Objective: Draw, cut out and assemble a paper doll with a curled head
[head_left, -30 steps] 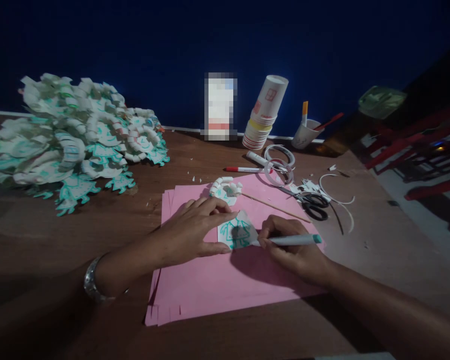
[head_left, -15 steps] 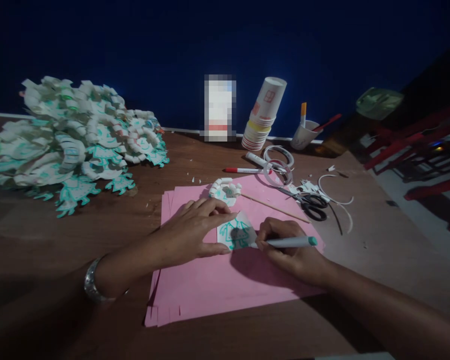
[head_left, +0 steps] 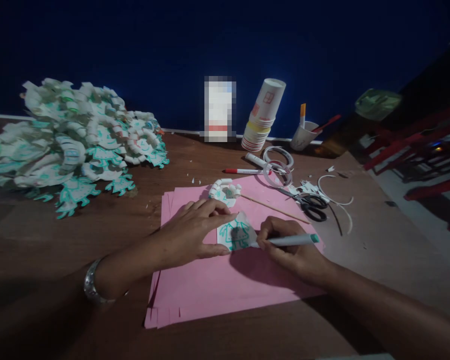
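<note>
A small white paper piece [head_left: 235, 234] with teal drawn lines lies on a stack of pink paper sheets [head_left: 225, 285]. My left hand [head_left: 195, 232] rests flat on the pink paper, its fingers stretched out and pressing the paper piece's left edge. My right hand [head_left: 290, 247] is closed round a teal marker [head_left: 290, 240], whose tip touches the right side of the paper piece. A curled white paper figure [head_left: 225, 191] sits just beyond my left fingers.
A large heap of white and teal paper figures [head_left: 71, 145] fills the left of the wooden table [head_left: 360, 240]. Behind the pink sheets lie a red marker [head_left: 243, 170], tape rings [head_left: 279, 165], black scissors [head_left: 313, 206], a thin wooden stick [head_left: 275, 207], stacked paper cups [head_left: 264, 115] and a cup holding pens [head_left: 303, 134].
The marker tip and my right hand have shifted slightly over the paper piece. My left hand has stayed in place.
</note>
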The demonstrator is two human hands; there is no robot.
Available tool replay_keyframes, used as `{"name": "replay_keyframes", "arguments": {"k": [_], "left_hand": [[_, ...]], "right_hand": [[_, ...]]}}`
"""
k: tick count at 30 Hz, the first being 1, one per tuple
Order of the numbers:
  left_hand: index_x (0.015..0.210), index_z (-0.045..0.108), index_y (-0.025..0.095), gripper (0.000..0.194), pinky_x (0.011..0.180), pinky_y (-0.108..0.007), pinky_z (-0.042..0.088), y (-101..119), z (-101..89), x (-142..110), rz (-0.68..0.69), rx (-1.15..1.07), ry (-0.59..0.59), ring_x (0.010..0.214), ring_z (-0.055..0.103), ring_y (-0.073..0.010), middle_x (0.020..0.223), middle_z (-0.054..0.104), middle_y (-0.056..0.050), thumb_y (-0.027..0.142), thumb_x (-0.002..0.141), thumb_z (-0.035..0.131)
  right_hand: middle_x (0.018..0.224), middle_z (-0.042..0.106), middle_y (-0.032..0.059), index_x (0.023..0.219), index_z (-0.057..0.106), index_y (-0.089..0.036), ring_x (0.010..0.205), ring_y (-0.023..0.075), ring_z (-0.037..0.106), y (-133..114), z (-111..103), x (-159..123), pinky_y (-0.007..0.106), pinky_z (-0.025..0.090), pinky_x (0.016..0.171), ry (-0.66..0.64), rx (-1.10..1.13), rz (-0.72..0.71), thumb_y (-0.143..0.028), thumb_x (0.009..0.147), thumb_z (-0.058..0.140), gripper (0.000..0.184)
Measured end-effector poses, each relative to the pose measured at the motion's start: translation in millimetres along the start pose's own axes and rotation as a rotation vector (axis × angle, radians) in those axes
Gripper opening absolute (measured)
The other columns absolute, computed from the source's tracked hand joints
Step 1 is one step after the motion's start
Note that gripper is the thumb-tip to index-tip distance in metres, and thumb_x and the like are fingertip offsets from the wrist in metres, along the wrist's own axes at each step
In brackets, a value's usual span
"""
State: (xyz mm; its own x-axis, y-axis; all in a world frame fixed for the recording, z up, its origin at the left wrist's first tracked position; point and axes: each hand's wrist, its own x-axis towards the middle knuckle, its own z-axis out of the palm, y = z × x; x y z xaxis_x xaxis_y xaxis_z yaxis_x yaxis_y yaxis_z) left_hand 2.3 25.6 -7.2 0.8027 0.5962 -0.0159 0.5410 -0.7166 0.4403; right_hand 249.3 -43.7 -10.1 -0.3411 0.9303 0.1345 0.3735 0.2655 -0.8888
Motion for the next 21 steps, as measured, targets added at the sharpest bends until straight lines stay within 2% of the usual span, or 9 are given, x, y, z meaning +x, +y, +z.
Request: {"name": "replay_keyframes", "arguments": {"k": [5,10,13,18,21], "left_hand": [[0.146,0.044,0.037,0.066,0.102,-0.043,0.035,0,0.8,0,0.003,-0.008,0.005,0.126,0.044,-0.028,0.137,0.051,-0.004,0.045,0.086,0.069],[0.145,0.044,0.038,0.066,0.101,-0.044,0.035,-3,2.4,0,0.01,-0.018,0.019,0.126,0.045,-0.0283,0.137,0.051,-0.004,0.045,0.085,0.07],[0.145,0.044,0.038,0.065,0.1,-0.043,0.036,-5,3.6,-1,0.014,-0.013,0.026,0.125,0.046,-0.0284,0.137,0.051,-0.004,0.047,0.085,0.069],[0.146,0.042,0.039,0.066,0.1,-0.045,0.036,-6,4.5,-2,0.015,-0.013,0.036,0.124,0.047,-0.029,0.137,0.051,-0.004,0.05,0.086,0.068],[0.146,0.043,0.037,0.069,0.102,-0.046,0.037,-4,2.1,-2,0.021,-0.049,0.054,0.124,0.047,-0.0292,0.136,0.052,-0.006,0.051,0.084,0.07]], "right_hand": [[0.068,0.059,-0.0009,0.075,0.057,-0.018,0.06,0.0109,0.05,1,-1,-3,0.021,0.039,0.055,-0.015,0.056,-0.006,-0.017,0.084,0.059,0.009],[0.066,0.056,-0.0031,0.089,0.06,-0.019,0.054,0.009,0.047,1,-1,-3,0.019,0.037,0.049,0.203,0.19,0.029,-0.029,0.097,0.054,0.014],[0.064,0.055,-0.004,0.097,0.06,-0.02,0.052,0.0094,0.047,3,1,0,0.02,0.038,0.049,0.281,0.142,0.053,-0.033,0.099,0.054,0.014],[0.079,0.064,-0.0003,0.102,0.059,-0.019,0.065,0.0123,0.057,10,1,3,0.023,0.044,0.061,0.184,-0.162,-0.019,-0.026,0.089,0.068,0.017],[0.076,0.063,-0.0006,0.097,0.059,-0.019,0.062,0.0116,0.055,12,3,3,0.022,0.041,0.059,0.124,-0.237,-0.038,-0.02,0.09,0.062,0.008]]}}
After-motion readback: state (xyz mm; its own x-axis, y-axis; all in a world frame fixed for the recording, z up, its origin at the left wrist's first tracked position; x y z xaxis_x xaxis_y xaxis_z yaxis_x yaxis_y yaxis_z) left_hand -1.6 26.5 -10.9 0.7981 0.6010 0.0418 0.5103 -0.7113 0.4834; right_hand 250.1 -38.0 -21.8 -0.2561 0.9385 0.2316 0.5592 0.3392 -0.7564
